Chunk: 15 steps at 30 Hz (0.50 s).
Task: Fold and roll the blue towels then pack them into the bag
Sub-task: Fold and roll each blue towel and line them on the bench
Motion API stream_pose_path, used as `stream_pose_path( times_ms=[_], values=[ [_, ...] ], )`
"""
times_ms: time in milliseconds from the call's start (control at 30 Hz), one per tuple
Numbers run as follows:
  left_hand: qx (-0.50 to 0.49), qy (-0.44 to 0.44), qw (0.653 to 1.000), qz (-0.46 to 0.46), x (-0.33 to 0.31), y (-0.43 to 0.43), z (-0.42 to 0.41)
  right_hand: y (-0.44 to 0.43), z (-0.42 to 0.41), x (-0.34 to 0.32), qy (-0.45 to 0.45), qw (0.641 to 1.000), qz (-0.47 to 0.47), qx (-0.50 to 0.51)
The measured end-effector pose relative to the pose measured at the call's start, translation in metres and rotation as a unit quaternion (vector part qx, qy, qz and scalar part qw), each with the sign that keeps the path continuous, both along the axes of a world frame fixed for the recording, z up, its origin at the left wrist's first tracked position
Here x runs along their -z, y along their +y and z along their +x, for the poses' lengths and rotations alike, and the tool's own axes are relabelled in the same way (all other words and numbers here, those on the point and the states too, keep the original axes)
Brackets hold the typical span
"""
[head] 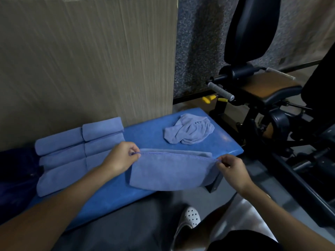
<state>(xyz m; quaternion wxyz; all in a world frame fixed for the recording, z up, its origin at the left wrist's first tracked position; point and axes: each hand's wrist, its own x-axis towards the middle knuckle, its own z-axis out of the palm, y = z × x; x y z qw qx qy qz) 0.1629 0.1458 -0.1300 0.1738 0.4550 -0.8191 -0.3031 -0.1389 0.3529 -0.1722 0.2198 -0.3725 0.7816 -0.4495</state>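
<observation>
Left hand [121, 156] and right hand [230, 169] each pinch a top corner of the folded blue microfibre towel [172, 171], with its stitched hem pulled taut between them. The towel is a doubled flat panel with a soft nap. It hangs in front of the blue padded vinyl desk [148, 134], and its curved lower edge overhangs the desk's near edge at the right.

Bare glossy desk top lies open between this towel and the crumpled blue towel [190, 130], a loose wrinkled heap near the far right corner, well apart from the hands. The rolled blue towels [76, 149] take up the left side. They are soft cylinders packed in rows touching each other, and the back row lies against the upright sheet of ribbed brown cardboard [87, 60].

A dark navy fabric mass [16, 171] sits at the left edge, just beside the rolls; cannot tell if it is the bag. The black metal gym machine with a tan seat pad [272, 98] crowds the desk's right end. A white perforated clog [191, 215] is on the grey floor below.
</observation>
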Motion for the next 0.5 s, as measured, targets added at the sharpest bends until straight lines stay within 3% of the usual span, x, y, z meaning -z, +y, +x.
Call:
stream_pose_path(
  times_ms=[333, 500],
  values=[
    [0.032, -0.181, 0.981, -0.057, 0.022, -0.048, -0.040, -0.051, -0.024, 0.024, 0.076, 0.997, 0.029, 0.010],
    [0.056, -0.209, 0.975, -0.041, 0.036, -0.058, -0.050, -0.062, -0.030, 0.039, 0.093, 0.994, 0.060, 0.010]
  ],
)
